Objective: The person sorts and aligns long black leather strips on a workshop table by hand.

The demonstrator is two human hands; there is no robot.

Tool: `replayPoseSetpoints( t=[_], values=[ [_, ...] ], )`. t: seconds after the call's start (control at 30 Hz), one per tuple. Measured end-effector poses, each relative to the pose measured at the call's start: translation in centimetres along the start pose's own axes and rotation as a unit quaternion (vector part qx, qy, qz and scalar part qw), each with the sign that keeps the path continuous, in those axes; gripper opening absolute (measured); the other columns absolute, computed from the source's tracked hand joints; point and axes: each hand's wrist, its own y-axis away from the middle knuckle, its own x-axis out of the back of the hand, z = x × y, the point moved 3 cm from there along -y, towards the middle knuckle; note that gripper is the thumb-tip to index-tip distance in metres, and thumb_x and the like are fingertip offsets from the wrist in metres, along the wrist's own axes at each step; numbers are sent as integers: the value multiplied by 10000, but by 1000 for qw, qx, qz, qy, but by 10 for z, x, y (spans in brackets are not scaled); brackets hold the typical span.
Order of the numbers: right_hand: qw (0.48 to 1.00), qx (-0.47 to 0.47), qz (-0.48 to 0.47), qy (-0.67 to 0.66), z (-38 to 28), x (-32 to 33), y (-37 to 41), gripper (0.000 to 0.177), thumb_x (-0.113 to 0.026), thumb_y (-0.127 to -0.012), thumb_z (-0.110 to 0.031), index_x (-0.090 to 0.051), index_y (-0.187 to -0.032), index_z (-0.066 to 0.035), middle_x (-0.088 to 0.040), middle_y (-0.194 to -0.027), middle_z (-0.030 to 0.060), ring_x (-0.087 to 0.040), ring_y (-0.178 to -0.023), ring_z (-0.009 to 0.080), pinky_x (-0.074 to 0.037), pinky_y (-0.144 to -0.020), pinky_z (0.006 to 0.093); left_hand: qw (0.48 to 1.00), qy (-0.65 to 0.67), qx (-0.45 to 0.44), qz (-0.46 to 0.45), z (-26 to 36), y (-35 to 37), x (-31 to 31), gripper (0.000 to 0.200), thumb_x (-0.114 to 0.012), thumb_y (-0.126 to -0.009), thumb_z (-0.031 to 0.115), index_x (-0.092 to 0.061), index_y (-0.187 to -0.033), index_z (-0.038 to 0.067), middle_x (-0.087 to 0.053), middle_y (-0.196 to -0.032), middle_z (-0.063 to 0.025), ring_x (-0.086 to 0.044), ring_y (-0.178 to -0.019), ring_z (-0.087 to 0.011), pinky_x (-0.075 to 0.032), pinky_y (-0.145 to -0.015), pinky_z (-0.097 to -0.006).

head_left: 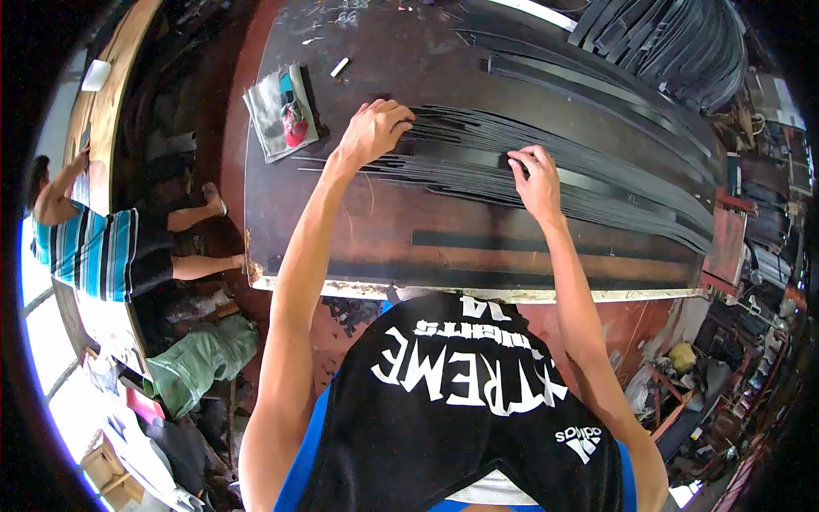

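Long thin black strips (614,183) lie in two loose bundles lengthwise across the dark table (341,230). My left hand (375,130) is at the left end of the upper bundle, its fingers curled closed on the strip ends. Farther right, my right hand (537,177) pinches at the lower edge of that same bundle, thumb and fingers together. A dark bit shows between those fingertips, apparently a strip; its full length is hard to follow. Below my hands, a single wider black strip (478,240) lies apart, near the table's front side.
A folded grey cloth (266,119) with a red and teal item (293,119) sits at the table's left, beside a white chalk-like stick (339,67). More black strips (665,43) are heaped at the far right. A person in a striped shirt (94,247) stands at another bench.
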Motion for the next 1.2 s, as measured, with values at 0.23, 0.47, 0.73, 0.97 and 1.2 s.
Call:
replayPoseSetpoints(
  t=[0.23,0.47,0.73,0.97,1.2],
  values=[
    [1000,-10,11,-10,2,-1,-5,130,-702,-859,-116,-722,-977,-66,-629,-951,76,-618,-870,284,-476,-814,403,993,-44,-20,-104,0,-21,-8,193,-668,-860,203,-711,-975,55,-691,-976,-101,-652,-938,-313,-506,-848,-440],
    [1000,-9,-8,16,8,-6,-8,154,-707,-869,-140,-724,-1006,-72,-637,-957,77,-623,-872,286,-484,-809,394,977,-129,-98,-139,6,-29,-20,193,-658,-851,197,-710,-989,72,-687,-963,-92,-656,-931,-304,-517,-854,-432],
    [998,-1,59,23,10,-3,-12,183,-721,-850,-156,-710,-1023,-99,-597,-982,70,-587,-901,281,-464,-799,421,976,-150,-119,-102,21,-32,-11,185,-616,-847,171,-659,-998,72,-660,-981,-95,-639,-967,-296,-514,-862,-429],
    [999,24,24,38,14,2,-19,138,-643,-892,-101,-613,-1022,-68,-623,-997,101,-592,-946,313,-410,-889,441,983,13,25,-181,26,-43,11,267,-584,-936,278,-613,-1121,87,-684,-978,-201,-643,-944,-408,-506,-797,-490],
    [996,-71,-41,-19,2,27,-24,138,-674,-848,-143,-674,-916,-23,-684,-928,223,-648,-931,401,-476,-837,509,964,-69,-37,-255,87,-76,11,382,-650,-890,394,-663,-1102,76,-694,-1008,-201,-643,-975,-412,-500,-840,-503]
  ],
)
